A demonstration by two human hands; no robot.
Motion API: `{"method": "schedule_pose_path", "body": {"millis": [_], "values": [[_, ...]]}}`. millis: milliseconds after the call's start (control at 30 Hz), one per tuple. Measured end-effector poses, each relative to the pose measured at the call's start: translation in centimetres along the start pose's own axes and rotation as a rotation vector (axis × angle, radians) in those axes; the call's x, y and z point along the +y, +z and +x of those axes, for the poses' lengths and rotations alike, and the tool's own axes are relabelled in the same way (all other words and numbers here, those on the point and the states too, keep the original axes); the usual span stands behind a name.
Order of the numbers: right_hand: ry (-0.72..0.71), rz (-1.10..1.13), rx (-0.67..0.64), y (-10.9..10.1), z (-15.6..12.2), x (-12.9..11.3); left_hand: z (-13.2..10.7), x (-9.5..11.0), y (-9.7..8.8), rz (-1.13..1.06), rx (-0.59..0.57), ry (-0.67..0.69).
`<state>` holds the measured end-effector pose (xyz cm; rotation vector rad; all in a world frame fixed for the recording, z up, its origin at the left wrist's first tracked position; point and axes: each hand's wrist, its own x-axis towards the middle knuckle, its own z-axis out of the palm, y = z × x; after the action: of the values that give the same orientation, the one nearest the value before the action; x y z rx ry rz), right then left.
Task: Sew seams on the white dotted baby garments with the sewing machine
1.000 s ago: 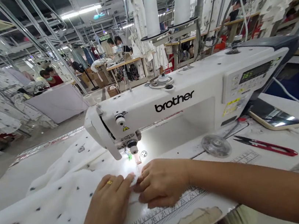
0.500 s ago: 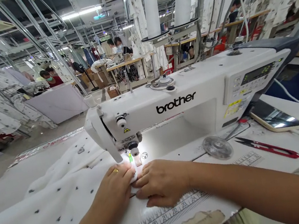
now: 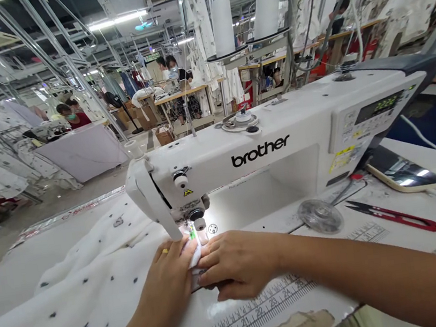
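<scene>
White printed fabric (image 3: pixel 106 252) with small dark motifs spreads over the left of the table and runs up to the needle area of a white sewing machine (image 3: pixel 209 162). My left hand (image 3: pixel 167 271), with a ring on one finger, presses and grips the fabric just left of the presser foot. Close beside it my right hand (image 3: pixel 242 263) has its fingers curled at the fabric's edge, right in front of the foot. Between the two hands a narrow folded strip of the cloth shows. A green piece (image 3: pixel 191 234) sits at the lit foot; the needle tip is too small to make out.
Red-handled thread snips (image 3: pixel 406 215), a clear round dish (image 3: pixel 320 217) and a phone (image 3: pixel 403 167) lie on the right. A printed ruler scale (image 3: pixel 244 322) runs along the front edge. Thread cones (image 3: pixel 267 7) stand behind; co-workers sit at machines farther back.
Both hands stay on the fabric at the foot, with the right fingers slightly shifted. The folded strip between them shows more. The view has moved slightly.
</scene>
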<state>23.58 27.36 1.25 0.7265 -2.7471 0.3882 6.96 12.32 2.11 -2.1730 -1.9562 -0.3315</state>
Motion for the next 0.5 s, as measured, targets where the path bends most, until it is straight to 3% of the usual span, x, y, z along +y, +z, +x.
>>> {"method": "schedule_pose_path", "body": {"millis": [200,500], "values": [[-0.009,0.045,0.002,0.00,-0.34,0.43,-0.39,0.17,-0.72,-0.194,0.024,-0.042],[0.029,0.109,-0.016,0.01,-0.73,0.44,-0.30,0.35,-0.50,-0.274,0.089,-0.016]]}}
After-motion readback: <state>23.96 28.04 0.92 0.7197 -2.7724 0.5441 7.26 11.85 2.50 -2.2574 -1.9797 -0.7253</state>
